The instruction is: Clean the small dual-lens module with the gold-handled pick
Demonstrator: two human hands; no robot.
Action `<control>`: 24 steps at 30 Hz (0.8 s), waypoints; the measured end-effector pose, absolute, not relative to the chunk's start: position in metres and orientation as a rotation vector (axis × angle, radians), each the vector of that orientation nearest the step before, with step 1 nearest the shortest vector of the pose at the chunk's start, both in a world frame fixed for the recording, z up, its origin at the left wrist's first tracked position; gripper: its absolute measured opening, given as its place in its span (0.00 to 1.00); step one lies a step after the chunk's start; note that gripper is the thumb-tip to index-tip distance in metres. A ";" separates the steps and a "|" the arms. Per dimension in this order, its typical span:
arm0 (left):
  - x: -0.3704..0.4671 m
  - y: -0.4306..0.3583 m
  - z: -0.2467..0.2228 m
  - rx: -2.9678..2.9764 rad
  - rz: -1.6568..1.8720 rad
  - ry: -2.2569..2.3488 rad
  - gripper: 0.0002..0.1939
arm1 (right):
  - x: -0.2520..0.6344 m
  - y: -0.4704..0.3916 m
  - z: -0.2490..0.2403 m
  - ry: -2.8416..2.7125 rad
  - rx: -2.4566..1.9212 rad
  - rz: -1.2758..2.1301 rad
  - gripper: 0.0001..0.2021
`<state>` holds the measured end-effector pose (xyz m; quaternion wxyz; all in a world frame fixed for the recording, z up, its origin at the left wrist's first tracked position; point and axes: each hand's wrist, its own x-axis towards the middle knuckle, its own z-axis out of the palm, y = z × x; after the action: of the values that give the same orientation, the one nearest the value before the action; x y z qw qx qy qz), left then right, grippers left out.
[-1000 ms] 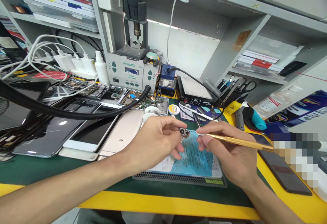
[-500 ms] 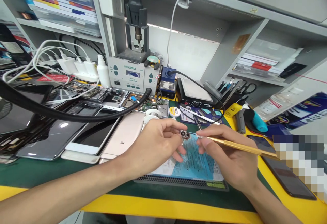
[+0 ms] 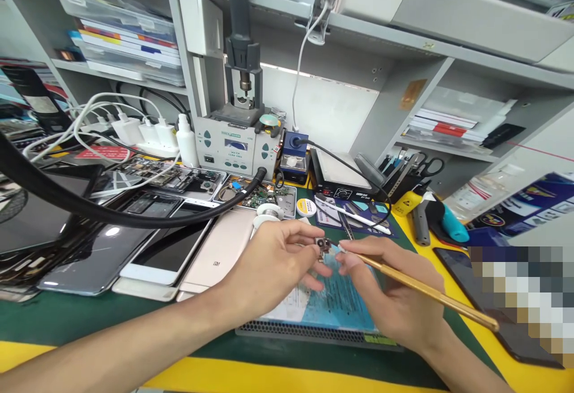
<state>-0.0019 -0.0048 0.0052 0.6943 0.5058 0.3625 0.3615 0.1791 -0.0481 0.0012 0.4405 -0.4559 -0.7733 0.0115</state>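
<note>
Held between the fingertips of my left hand (image 3: 287, 258) is a small phone camera module (image 3: 321, 244) with two dark lenses. My right hand (image 3: 397, 288) grips a slim gold-handled tool (image 3: 421, 285) like a pen. Its dark, thin tip lies right at the edge of the module; whether they touch I cannot tell. Both hands hover over a worn blue and white work pad (image 3: 341, 303), which rests on a dark perforated mat (image 3: 309, 330). The module's underside is hidden by my left fingers.
Phones and a pink phone back cover (image 3: 223, 255) lie to the left, beside a solder spool (image 3: 268, 213). A thick black hose (image 3: 134, 218) arches from the hot-air station (image 3: 235, 145). Tweezers (image 3: 346, 224) lie behind my hands, before a heating plate (image 3: 343, 168).
The view has tilted up slightly. My right hand has shifted left, bringing the tool's tip to the camera module, and the handle's rear end now slopes further down.
</note>
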 end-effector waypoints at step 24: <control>-0.001 -0.004 0.003 1.095 0.879 0.851 0.15 | 0.175 -0.047 0.000 -1.943 -1.036 -0.126 0.11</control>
<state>-0.0006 -0.0043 0.0031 0.6816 0.4879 0.3794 0.3916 0.1751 -0.0465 0.0003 0.4513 -0.4193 -0.7861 -0.0509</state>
